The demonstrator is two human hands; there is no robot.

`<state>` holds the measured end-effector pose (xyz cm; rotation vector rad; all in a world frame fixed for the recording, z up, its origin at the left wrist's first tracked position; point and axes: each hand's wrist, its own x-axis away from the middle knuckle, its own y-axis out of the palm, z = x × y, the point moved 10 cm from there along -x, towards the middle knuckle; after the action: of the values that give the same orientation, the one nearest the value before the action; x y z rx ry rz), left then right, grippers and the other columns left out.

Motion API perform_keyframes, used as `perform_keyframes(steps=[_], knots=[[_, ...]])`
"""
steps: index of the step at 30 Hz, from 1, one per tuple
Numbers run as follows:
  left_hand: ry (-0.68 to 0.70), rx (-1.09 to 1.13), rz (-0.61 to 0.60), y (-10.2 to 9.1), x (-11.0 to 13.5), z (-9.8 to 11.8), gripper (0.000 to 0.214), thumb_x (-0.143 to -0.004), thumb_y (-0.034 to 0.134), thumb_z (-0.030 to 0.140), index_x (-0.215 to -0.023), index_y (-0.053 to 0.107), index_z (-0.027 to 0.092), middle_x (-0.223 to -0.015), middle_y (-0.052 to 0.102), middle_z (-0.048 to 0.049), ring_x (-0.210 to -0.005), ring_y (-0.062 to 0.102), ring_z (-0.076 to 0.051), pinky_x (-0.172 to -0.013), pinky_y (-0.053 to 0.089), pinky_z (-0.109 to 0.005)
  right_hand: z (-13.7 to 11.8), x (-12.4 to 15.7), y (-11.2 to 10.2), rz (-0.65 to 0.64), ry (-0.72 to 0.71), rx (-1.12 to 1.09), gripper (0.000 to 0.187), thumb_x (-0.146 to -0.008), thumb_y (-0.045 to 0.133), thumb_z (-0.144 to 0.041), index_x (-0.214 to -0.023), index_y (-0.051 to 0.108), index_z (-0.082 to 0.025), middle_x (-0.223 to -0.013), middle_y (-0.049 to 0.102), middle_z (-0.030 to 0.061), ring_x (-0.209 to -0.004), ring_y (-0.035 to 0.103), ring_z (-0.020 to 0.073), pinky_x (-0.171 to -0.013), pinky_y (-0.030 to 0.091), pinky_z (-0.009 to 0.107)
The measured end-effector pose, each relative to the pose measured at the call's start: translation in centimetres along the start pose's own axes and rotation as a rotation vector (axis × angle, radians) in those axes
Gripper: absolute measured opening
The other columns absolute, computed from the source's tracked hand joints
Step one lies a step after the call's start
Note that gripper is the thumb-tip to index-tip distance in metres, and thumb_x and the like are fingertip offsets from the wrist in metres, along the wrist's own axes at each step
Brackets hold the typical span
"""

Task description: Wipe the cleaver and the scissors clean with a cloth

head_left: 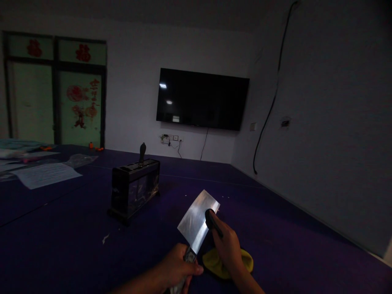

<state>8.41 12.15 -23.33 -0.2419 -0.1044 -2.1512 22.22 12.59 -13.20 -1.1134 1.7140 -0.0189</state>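
My left hand [179,265] is wrapped around the handle of a cleaver [195,220], whose wide shiny blade points up and away from me over the purple table. My right hand [227,245] grips a black tool with a rounded head [209,219], which overlaps the blade near its right edge; I cannot tell its exact kind or whether it touches the steel. Beneath the right wrist lies a yellow cloth [246,261], partly hidden by that hand. Farther off to the left stands a black knife block [134,185] with one dark handle [142,153] sticking up from its top.
Printed papers [47,174] and a clear plastic bag [80,160] lie on the purple table [284,228] at the far left. Small white scraps [105,238] are scattered near the block. A television [202,100] hangs on the far wall; a black cable [271,108] runs down the right wall.
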Motion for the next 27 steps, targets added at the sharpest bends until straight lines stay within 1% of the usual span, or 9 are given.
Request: perform_keyframes(steps=[2, 5, 7, 10, 13, 16, 20, 23, 27], knots=[[0.011, 0.005, -0.031, 0.2, 0.0, 0.0, 0.039, -0.059, 0.069, 0.040, -0.079, 0.045, 0.016, -0.042, 0.047, 0.0082, -0.028, 0.039, -0.007, -0.031, 0.028, -0.016, 0.0, 0.0, 0.0, 0.006, -0.007, 0.001, 0.051, -0.074, 0.041, -0.013, -0.123, 0.050, -0.023, -0.098, 0.067, 0.0052, -0.085, 0.064, 0.0193, -0.074, 0.050, 0.030], [0.037, 0.009, -0.079, 0.5, 0.1, 0.4, 0.047, -0.061, 0.065, 0.052, -0.083, 0.043, 0.017, -0.041, 0.046, 0.0079, -0.027, 0.038, -0.007, -0.031, 0.024, -0.015, 0.0, 0.1, 0.1, -0.001, -0.003, 0.010, 0.049, -0.075, 0.042, -0.015, -0.123, 0.051, -0.023, -0.096, 0.067, 0.0048, -0.084, 0.064, 0.0194, -0.073, 0.050, 0.030], [0.051, 0.013, -0.112, 0.7, 0.4, 0.8, 0.049, -0.060, 0.064, 0.056, -0.081, 0.044, 0.016, -0.040, 0.046, 0.0074, -0.027, 0.037, -0.007, -0.030, 0.023, -0.015, 0.1, 0.1, 0.2, -0.011, 0.003, 0.010, 0.049, -0.076, 0.041, -0.016, -0.124, 0.049, -0.023, -0.097, 0.067, 0.0051, -0.084, 0.064, 0.0192, -0.073, 0.050, 0.030], [0.070, 0.038, -0.129, 0.9, 0.6, 1.4, 0.049, -0.053, 0.069, 0.052, -0.076, 0.046, 0.015, -0.040, 0.045, 0.0069, -0.027, 0.038, -0.006, -0.030, 0.023, -0.014, 0.2, 0.0, 0.2, -0.014, 0.003, 0.007, 0.049, -0.077, 0.041, -0.017, -0.124, 0.049, -0.023, -0.100, 0.066, 0.0055, -0.085, 0.064, 0.0191, -0.074, 0.050, 0.029], [0.085, 0.055, -0.167, 1.3, 0.6, 1.7, 0.046, -0.050, 0.071, 0.047, -0.073, 0.049, 0.014, -0.041, 0.046, 0.0056, -0.027, 0.038, -0.006, -0.029, 0.024, -0.014, 0.8, -0.1, -0.3, 0.021, 0.020, 0.007, 0.049, -0.075, 0.042, -0.017, -0.123, 0.050, -0.022, -0.103, 0.065, 0.0058, -0.088, 0.063, 0.0194, -0.076, 0.049, 0.030], [0.090, 0.034, -0.213, 1.7, 0.4, 1.5, 0.042, -0.049, 0.071, 0.045, -0.070, 0.051, 0.014, -0.041, 0.047, 0.0046, -0.028, 0.039, -0.006, -0.029, 0.025, -0.014, 1.9, -0.2, -1.2, 0.077, 0.068, 0.001, 0.048, -0.076, 0.041, -0.018, -0.124, 0.050, -0.021, -0.107, 0.064, 0.0068, -0.092, 0.062, 0.0202, -0.079, 0.048, 0.032], [0.085, 0.016, -0.219, 1.8, 0.2, 1.1, 0.040, -0.049, 0.070, 0.042, -0.071, 0.052, 0.014, -0.040, 0.047, 0.0051, -0.028, 0.038, -0.006, -0.030, 0.026, -0.015, 3.2, -0.4, -2.0, 0.138, 0.106, -0.015, 0.047, -0.078, 0.039, -0.019, -0.124, 0.049, -0.017, -0.115, 0.060, 0.0086, -0.101, 0.058, 0.0211, -0.086, 0.045, 0.035], [0.072, 0.020, -0.207, 1.7, 0.0, 0.8, 0.037, -0.050, 0.070, 0.039, -0.070, 0.053, 0.013, -0.041, 0.047, 0.0048, -0.029, 0.038, -0.006, -0.030, 0.027, -0.015, 3.8, -0.4, -2.0, 0.151, 0.128, -0.016, 0.047, -0.078, 0.040, -0.021, -0.124, 0.049, -0.017, -0.115, 0.060, 0.0086, -0.103, 0.057, 0.0214, -0.088, 0.044, 0.036], [0.064, 0.043, -0.220, 1.8, -0.2, 0.7, 0.035, -0.049, 0.069, 0.038, -0.068, 0.053, 0.013, -0.041, 0.048, 0.0041, -0.029, 0.037, -0.005, -0.031, 0.027, -0.015, 4.0, -0.4, -1.9, 0.148, 0.144, -0.014, 0.047, -0.078, 0.040, -0.021, -0.124, 0.049, -0.017, -0.115, 0.060, 0.0087, -0.103, 0.057, 0.0216, -0.088, 0.044, 0.037]])
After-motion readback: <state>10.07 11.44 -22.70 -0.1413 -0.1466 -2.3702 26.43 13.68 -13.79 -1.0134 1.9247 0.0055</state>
